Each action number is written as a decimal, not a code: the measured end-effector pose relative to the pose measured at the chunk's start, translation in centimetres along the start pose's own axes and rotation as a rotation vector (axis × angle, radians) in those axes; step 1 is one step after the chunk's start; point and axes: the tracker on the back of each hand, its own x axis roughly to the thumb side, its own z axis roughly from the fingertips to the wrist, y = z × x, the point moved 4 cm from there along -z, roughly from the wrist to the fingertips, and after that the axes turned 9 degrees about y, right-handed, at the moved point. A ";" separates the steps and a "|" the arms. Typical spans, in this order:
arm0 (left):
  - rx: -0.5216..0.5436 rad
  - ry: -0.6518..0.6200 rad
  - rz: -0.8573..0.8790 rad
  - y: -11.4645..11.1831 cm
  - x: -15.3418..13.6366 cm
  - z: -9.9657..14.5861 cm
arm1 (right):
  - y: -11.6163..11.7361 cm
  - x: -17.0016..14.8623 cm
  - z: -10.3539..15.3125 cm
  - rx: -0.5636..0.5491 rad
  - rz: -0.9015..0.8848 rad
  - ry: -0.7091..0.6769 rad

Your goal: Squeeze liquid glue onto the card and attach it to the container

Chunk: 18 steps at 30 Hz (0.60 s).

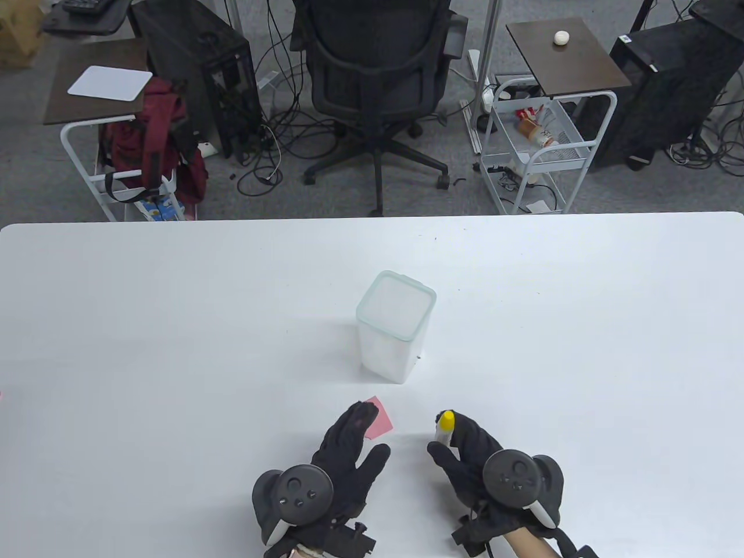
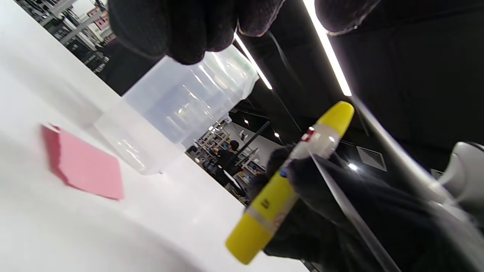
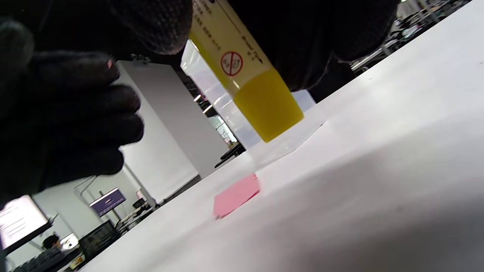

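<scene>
Right now your right hand is gripping the glue off the table, its long axis roughly upright, yellow cap up. Your left hand is hovering open-fingered over the card, holding nothing, near the container.

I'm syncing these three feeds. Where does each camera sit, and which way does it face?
Table view: overhead, looking down at the white table; both gloved hands show, left hand, right hand.
Left wrist view: low, facing the pink paper card and clear plastic container; fingertips on top.
Right wrist view: low, fingers around the yellow glue tube.
All share card, container and tube.
</scene>
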 end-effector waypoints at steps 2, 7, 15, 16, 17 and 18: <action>-0.038 -0.036 0.022 -0.5 0.6 0.1 | 0.8 1.0 0.3 0.034 0.030 -0.052; -0.083 -0.154 -0.004 -1.4 2.2 0.4 | 2.4 3.1 1.1 0.084 0.188 -0.166; -0.012 -0.151 -0.079 -0.9 2.4 0.5 | 3.0 3.6 1.6 0.120 0.232 -0.202; 0.006 -0.143 -0.081 -0.7 2.3 0.5 | 3.1 3.7 1.6 0.119 0.238 -0.209; 0.012 -0.142 -0.092 -0.5 2.3 0.5 | 3.1 3.9 1.7 0.120 0.247 -0.214; 0.023 -0.149 -0.105 -0.4 2.3 0.5 | 3.2 3.9 1.7 0.119 0.252 -0.217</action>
